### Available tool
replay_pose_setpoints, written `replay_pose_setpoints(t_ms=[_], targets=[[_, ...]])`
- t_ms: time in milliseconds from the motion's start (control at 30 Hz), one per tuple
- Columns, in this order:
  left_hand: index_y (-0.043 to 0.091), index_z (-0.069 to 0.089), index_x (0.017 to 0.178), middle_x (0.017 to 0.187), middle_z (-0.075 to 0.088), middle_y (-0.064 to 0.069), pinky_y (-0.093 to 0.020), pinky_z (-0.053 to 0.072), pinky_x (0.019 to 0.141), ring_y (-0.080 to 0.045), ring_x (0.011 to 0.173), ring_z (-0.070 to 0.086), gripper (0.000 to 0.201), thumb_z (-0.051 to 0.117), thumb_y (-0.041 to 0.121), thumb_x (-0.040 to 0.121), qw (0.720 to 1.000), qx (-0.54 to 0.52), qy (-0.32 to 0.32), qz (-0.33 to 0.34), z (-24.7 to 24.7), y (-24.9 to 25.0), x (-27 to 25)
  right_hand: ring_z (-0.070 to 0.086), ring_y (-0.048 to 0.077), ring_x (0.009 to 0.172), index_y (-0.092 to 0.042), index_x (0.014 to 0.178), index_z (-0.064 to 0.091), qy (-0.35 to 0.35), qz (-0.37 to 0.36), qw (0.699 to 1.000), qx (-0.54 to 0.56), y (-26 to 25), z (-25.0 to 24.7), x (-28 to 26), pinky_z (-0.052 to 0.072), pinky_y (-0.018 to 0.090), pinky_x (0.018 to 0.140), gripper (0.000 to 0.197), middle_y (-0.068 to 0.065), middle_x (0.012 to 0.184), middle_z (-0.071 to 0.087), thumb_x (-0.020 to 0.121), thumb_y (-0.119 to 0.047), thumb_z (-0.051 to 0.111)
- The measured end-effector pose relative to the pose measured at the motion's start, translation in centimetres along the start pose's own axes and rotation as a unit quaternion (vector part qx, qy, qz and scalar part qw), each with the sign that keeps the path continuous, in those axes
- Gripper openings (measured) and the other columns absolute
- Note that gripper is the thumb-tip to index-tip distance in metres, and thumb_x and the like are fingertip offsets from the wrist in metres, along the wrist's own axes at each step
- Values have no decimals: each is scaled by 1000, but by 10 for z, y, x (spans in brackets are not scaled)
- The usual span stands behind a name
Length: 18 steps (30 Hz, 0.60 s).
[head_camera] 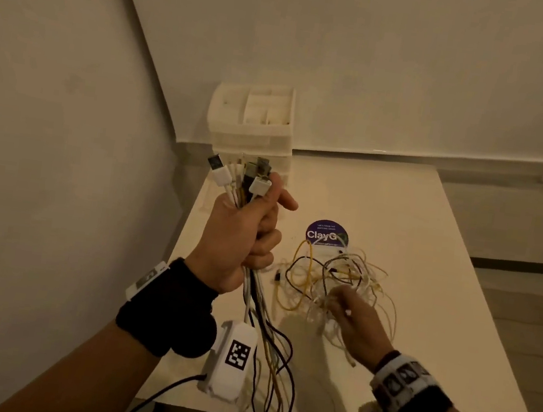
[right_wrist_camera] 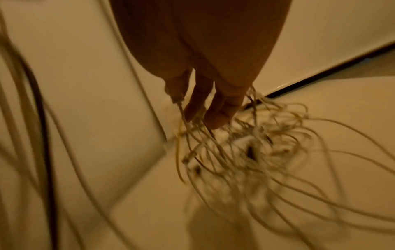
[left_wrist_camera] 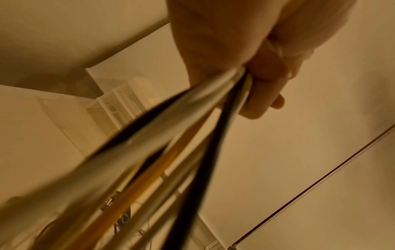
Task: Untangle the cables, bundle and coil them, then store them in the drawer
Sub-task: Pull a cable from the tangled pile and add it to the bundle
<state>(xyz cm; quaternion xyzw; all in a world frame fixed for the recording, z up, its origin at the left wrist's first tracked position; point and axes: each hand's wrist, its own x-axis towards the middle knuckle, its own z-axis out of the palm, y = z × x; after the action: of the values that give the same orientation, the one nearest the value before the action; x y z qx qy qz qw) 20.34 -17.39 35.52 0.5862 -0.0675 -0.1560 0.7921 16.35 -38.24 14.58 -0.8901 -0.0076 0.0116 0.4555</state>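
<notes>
Cables [head_camera: 253, 293] gathered into a bunch stand upright in the left hand [head_camera: 242, 236], whose fingers are curled tightly round them above the left edge of the worktop [head_camera: 433, 227]. Plug ends [head_camera: 239, 174] in white, grey and black fan out above the fist, and the loose lengths hang down past the wrist toward the near edge. In the left wrist view the same strands, white, black and yellow, run out from under the curled fingers [left_wrist_camera: 267, 94]. Behind the fist, at the far left corner of the worktop against the wall, sits a small white set of drawers [head_camera: 253, 124]. Further right, a round purple sticker [head_camera: 325, 233] lies flat on the worktop, and just in front of it a loose tangle of cables [head_camera: 333, 276], yellow, black and pale, is spread out. The right hand [head_camera: 352, 316] reaches into the near side of that tangle; its fingers [right_wrist_camera: 222, 110] point down among the thin pale strands, touching them, but blur hides whether any strand is actually pinched.
</notes>
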Motion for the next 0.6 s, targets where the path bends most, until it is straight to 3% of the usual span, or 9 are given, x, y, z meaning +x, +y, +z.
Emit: replay_pose_setpoints(t_ms=[133,267,367,467,533,600], targets=[[11,63,88,59,18,-2,-14,16,40,-11,44,11,48,53,57,83,1000,22,16,-5,8,-7,12,67,19,73,-15,94,43,85,-13,973,214,-67,-59,22,52,27,64,12,13,80,68,103,-15,36],[6,64,94,64,13,-10,-18,14,43,-19,50,7,50,52,54,85,999,50,-4,17,28,-8,21,50,26,55,-13,100,49,124,-64,957,254,-129,-106,51,47,41,57,14,14,66,49,104,-20,37],[8,67,99,66,11,-12,-17,15,43,-20,52,6,41,49,45,95,998,52,-2,32,37,-7,29,43,23,59,-16,116,59,91,-111,954,263,-168,-136,59,41,34,54,24,7,68,47,103,-12,38],[14,68,109,72,10,-13,-15,17,42,-17,50,6,31,50,37,98,999,22,8,41,38,-7,36,48,23,66,-10,127,52,52,-139,943,297,-191,-149,50,43,28,58,35,8,74,57,98,5,39],[16,70,101,73,12,-13,-15,17,41,-14,47,8,28,55,38,93,999,6,5,44,40,-8,38,55,23,64,-6,119,45,51,-130,951,275,-196,-143,41,47,30,58,27,12,76,65,95,7,45],[17,70,79,68,21,-11,-15,17,40,-10,41,14,24,59,36,90,999,15,-10,50,43,-9,39,61,31,63,-7,107,38,43,-103,960,257,-195,-129,33,51,40,60,21,19,79,69,94,4,50]])
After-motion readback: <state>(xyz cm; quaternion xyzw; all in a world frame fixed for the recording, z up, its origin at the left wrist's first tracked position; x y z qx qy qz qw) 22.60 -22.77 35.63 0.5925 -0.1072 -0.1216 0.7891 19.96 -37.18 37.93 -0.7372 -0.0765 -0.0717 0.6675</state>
